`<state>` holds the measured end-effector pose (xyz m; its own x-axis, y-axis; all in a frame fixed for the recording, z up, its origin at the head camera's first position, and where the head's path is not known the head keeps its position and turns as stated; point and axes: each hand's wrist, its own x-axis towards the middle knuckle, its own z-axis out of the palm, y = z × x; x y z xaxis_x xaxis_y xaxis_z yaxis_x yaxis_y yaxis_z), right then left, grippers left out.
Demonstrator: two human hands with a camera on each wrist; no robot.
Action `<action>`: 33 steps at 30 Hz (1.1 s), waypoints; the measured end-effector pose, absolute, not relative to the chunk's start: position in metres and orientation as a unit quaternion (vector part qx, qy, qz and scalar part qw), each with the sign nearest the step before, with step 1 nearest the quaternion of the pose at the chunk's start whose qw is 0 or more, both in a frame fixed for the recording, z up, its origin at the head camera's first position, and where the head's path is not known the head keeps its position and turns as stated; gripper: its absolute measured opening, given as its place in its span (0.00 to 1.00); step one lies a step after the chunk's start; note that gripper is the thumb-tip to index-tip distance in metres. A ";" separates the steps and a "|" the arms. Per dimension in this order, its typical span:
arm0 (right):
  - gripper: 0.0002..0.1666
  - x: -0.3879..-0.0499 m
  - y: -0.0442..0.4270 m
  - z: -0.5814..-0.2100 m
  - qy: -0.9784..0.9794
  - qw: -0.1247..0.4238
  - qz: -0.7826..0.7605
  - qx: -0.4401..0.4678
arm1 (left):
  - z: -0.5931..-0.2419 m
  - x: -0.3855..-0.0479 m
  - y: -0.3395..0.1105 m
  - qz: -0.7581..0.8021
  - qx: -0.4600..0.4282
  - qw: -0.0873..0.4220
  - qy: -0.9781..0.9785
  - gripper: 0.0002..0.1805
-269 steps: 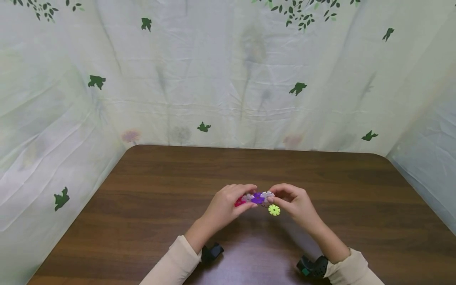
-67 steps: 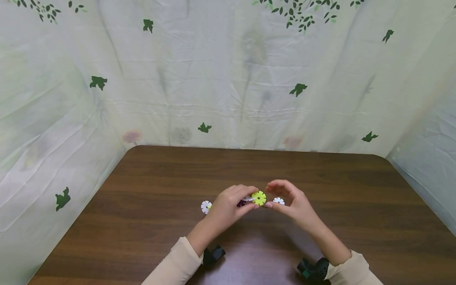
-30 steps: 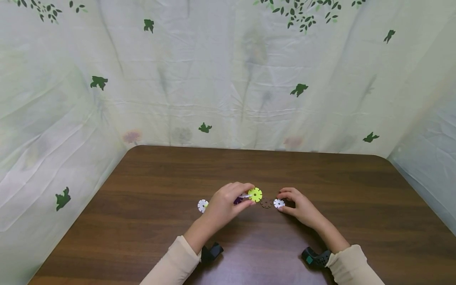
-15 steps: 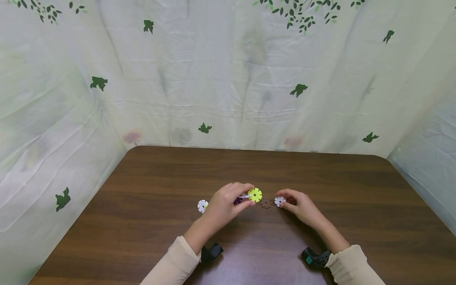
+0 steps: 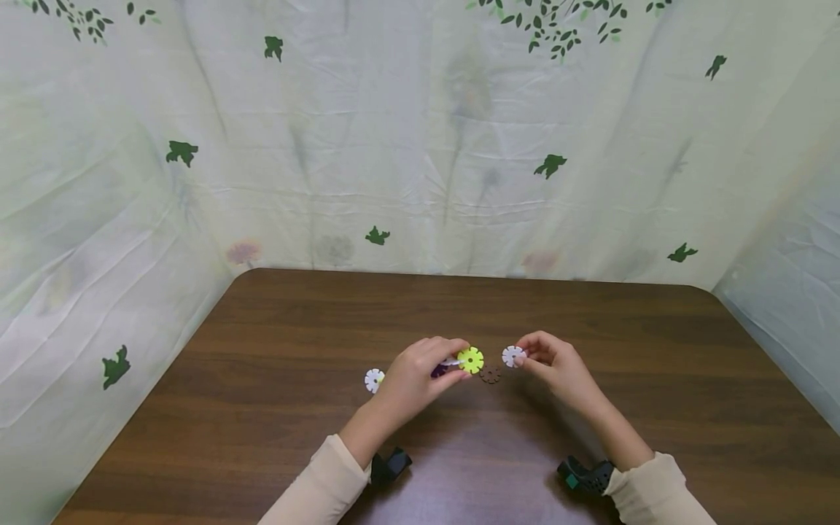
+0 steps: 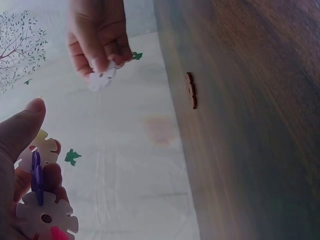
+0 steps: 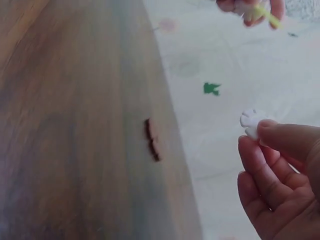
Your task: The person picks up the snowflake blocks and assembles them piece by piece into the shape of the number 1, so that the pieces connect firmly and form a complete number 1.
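Observation:
My left hand (image 5: 415, 375) grips a chain of interlocking notched plastic discs. A yellow-green disc (image 5: 470, 360) sticks out past its fingertips, and the left wrist view shows a purple disc (image 6: 37, 177), a white disc (image 6: 47, 218) and a bit of pink behind it. Between thumb and fingers my right hand (image 5: 558, 368) pinches a loose white disc (image 5: 513, 356), held up off the table and apart from the yellow-green one. Another white disc (image 5: 374, 380) shows left of my left hand; whether it joins the chain is hidden.
A brown notched disc (image 5: 490, 375) lies on the wooden table (image 5: 328, 313) below and between my hands. A pale cloth with green bird and leaf prints (image 5: 420, 146) hangs behind the table. Both wrists carry black cameras (image 5: 584, 475).
My right hand has left the yellow-green disc, reached right to the white disc on the table and lifted it. The left hand keeps its grip, nearly still this last second.

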<state>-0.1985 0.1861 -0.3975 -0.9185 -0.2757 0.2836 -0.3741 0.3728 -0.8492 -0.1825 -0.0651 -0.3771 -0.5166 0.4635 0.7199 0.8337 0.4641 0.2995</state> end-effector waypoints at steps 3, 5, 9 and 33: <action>0.10 -0.194 0.182 -0.391 -0.820 0.051 0.532 0.205 | -0.377 -0.182 -0.064 -0.324 -0.403 0.283 -0.808 0.19; 0.09 -0.190 0.179 -0.387 -0.813 0.053 0.539 0.212 | -0.377 -0.182 -0.064 -0.323 -0.403 0.284 -0.808 0.19; 0.08 -0.182 0.172 -0.379 -0.800 0.060 0.550 0.232 | -0.377 -0.181 -0.064 -0.325 -0.404 0.284 -0.806 0.19; 0.20 -0.166 0.156 -0.366 -0.773 0.234 0.463 0.364 | -0.377 -0.178 -0.060 -0.328 -0.431 0.280 -0.793 0.19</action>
<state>-0.1661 0.1556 -0.3656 -0.6246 -0.3465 0.6999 -0.7806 0.3049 -0.5456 -0.1781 -0.0598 -0.3766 -0.4721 0.4994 0.7265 0.8666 0.4140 0.2785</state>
